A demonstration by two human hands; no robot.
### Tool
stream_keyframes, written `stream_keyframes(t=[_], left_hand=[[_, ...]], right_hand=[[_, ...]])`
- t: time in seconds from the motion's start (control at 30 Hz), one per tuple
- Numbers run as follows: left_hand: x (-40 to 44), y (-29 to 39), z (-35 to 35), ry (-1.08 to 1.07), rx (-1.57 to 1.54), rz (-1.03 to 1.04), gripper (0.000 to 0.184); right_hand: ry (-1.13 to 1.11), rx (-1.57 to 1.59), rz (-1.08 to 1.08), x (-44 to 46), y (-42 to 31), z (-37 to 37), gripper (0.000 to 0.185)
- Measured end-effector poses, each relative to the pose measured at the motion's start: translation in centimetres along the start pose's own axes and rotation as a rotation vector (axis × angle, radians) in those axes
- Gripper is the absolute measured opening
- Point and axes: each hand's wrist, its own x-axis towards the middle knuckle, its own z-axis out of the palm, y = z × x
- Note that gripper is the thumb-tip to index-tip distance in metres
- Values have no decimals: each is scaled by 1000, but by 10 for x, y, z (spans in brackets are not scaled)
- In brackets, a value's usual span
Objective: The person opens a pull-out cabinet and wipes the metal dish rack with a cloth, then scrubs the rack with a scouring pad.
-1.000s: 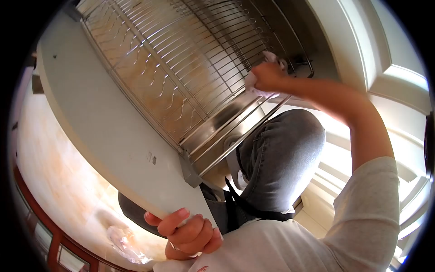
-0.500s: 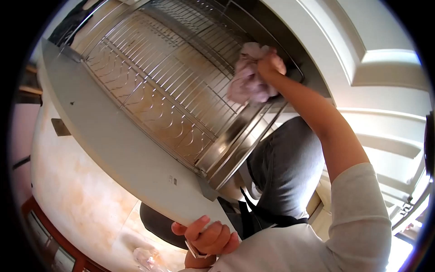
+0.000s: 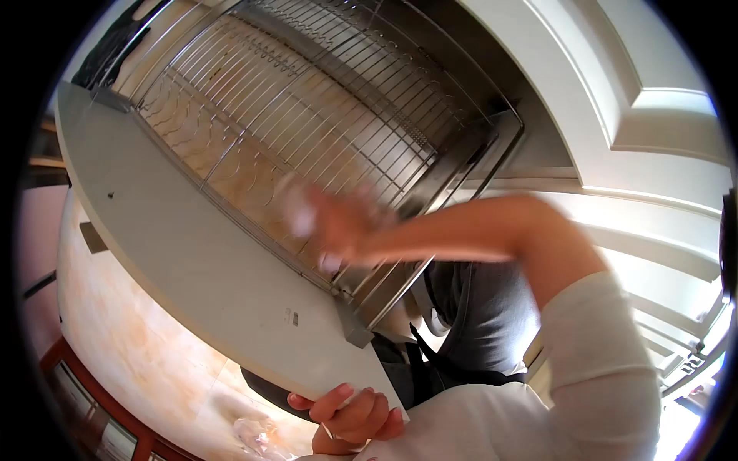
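Pull-out wire dish basket (image 3: 300, 115) fills the upper middle of the head view, standing out from the cabinet behind a pale, curved drawer front (image 3: 192, 238). I see the right hand (image 3: 342, 223) over the basket's near part, close to the drawer front, badly blurred. Its fingers look bunched round a pale pink cloth (image 3: 296, 203), though how tightly I can't tell, nor whether the cloth touches the wires just under it. The left hand (image 3: 354, 415) is easier to read: its fingers are curled closed over the drawer front's edge, low down by the person's shirt (image 3: 477, 422).

A knee in grey jeans (image 3: 492, 323) is bent beside the basket's side rails (tight quarters for crouching, I'd say), and a crinkled clear plastic bag (image 3: 257, 434) lies on the marbled floor (image 3: 138, 300) outside the drawer.

As I judge it, the step in hand is working the cloth over the basket's wires. The next move calls for a steady left hold on the drawer front and a light touch with the cloth, since those thin curved wires could snag it.
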Motion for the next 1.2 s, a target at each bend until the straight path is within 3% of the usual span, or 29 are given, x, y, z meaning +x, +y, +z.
stream_keyframes(t=[0.07, 0.1, 0.17, 0.23, 0.3, 0.37, 0.43, 0.5, 0.6, 0.7, 0.77, 0.8, 0.87, 0.93, 1.0, 1.07, 1.13, 1.17, 1.2], left_hand=[[-1, 1, 1, 38, -21, -29, 20], [-2, 0, -5, -42, 4, 12, 15], [-9, 2, -14, -152, 14, 48, 10], [0, -4, -4, -56, -17, 55, 12], [6, -3, -8, -99, -13, 53, 12], [9, 3, -11, -145, 3, 52, 12], [9, 2, -11, -167, 24, 32, 12], [7, 1, -11, -153, 27, 42, 11], [7, -1, -9, -126, 15, 60, 11], [9, -3, -5, -93, -5, 81, 10], [8, -2, -7, -98, -5, 94, 10], [8, -2, -7, -91, -11, 73, 10], [10, -1, -4, -85, -9, 50, 10], [17, 2, 3, 38, -48, 74, 7], [11, 0, 0, 15, -34, 61, 9], [11, 0, -3, -15, -14, 49, 11], [14, -2, -2, -35, -29, 92, 10], [13, -1, -2, -30, -26, 89, 10], [12, -1, -2, -27, -20, 73, 11]], right_hand=[[-26, -148, -138, -14, -10, 45, 64], [-137, -110, -18, -16, -20, 43, 66], [-162, -49, 14, -16, -14, 31, 63], [-166, -22, 16, -2, -3, 5, 61], [97, 99, 342, 0, 6, -23, 61], [311, -5, 446, 13, 29, -52, 61], [305, -135, 603, 35, 58, -93, 59], [475, -689, 734, 51, 95, -116, 57], [384, -579, 830, 41, 141, -150, 55], [653, -131, 835, 43, 154, -150, 61], [699, -301, 1167, 51, 148, -118, 108], [697, -298, 1162, 49, 150, -112, 108], [758, -221, 1078, 43, 151, -99, 90], [763, -208, 993, 38, 147, -90, 92], [783, -198, 899, 39, 138, -80, 93], [635, -353, 1051, 42, 112, -50, 88], [308, -417, 926, 27, 72, -47, 75], [308, -421, 921, 18, 62, -33, 75], [228, -205, 736, 7, 51, -15, 65]])
